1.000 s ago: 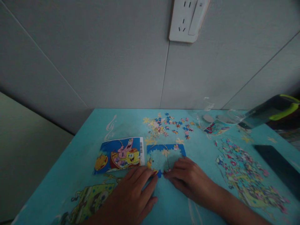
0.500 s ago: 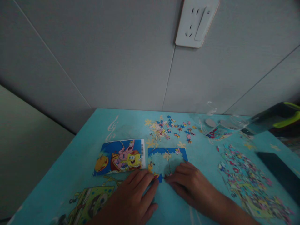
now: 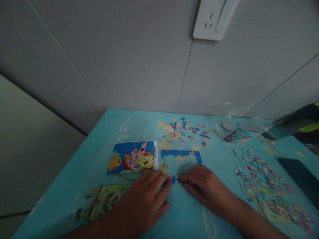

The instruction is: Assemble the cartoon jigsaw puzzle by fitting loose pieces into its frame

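A partly joined jigsaw puzzle [image 3: 174, 153] lies on the table as a blue border around an open middle. At its lower left edge rests my left hand [image 3: 147, 199], the fingers stretched out over the border pieces and the thumb apart. My right hand [image 3: 210, 187] is closed in a pinch at the lower edge, with a small dark red puzzle piece [image 3: 179, 180] at its fingertips. A small gap of table shows between that piece and the blue border piece by my left fingers. Left of the puzzle is a picture card [image 3: 134, 157] with cartoon figures.
Loose puzzle pieces [image 3: 174, 131] are scattered behind the puzzle. A heap of more pieces [image 3: 264, 179] lies at the right, beside a dark flat object [image 3: 299, 176]. Clear plastic packaging [image 3: 236, 132] stands at the back right. The table [image 3: 97, 146] meets a grey wall [image 3: 139, 66].
The view has tilted down a little, so everything sits higher and slightly to the right. Both hands stay at the puzzle's lower edge, and the small piece still shows at my right fingertips.
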{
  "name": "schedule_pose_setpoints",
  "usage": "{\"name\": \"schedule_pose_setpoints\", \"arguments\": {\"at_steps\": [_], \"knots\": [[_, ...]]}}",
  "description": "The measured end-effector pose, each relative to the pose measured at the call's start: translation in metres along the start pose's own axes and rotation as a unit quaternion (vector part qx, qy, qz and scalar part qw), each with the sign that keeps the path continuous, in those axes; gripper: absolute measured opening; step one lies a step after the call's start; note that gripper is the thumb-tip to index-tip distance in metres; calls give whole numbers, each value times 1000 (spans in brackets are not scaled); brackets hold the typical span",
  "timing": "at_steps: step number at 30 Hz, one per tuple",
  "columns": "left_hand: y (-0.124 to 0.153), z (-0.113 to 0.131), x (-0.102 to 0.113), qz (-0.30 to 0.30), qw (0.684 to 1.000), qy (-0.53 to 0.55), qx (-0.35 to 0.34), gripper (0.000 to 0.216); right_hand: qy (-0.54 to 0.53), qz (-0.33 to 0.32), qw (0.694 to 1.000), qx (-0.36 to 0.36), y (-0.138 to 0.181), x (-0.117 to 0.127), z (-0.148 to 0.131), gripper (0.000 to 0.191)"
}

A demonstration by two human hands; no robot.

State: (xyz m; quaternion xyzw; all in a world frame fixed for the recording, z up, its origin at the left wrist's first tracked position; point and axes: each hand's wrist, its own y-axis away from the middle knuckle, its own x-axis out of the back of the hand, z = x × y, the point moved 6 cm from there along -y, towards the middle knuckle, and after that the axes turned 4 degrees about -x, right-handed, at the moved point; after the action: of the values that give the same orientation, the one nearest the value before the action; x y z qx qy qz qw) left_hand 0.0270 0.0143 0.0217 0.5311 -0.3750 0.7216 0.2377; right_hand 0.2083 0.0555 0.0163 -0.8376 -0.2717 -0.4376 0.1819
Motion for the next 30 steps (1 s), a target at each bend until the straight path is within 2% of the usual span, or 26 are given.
{"name": "schedule_pose_setpoints", "arguments": {"at_steps": [4, 11, 18, 24, 28, 30], "knots": [[0, 0, -1, -25, 999, 16, 12, 41, -10, 1, 1000, -6, -2, 1, 4, 19], [-1, 0, -1, -30, 999, 12, 7, 41, -30, -1, 999, -17, -4, 0, 8, 17], [-2, 4, 3, -10, 1000, -4, -18, 37, -34, -7, 999, -18, -5, 1, 8, 16], [-1, 11, 6, 19, 998, 3, -55, 20, -52, -9, 998, -17, -4, 5, 6, 21], [-2, 13, 8, 29, 998, 7, -64, 16, -87, -24, 995, -41, 0, 12, 8, 24], [-2, 13, 8, 32, 997, 5, -67, 17, -118, -10, 991, -63, 2, 21, 11, 24]]}}
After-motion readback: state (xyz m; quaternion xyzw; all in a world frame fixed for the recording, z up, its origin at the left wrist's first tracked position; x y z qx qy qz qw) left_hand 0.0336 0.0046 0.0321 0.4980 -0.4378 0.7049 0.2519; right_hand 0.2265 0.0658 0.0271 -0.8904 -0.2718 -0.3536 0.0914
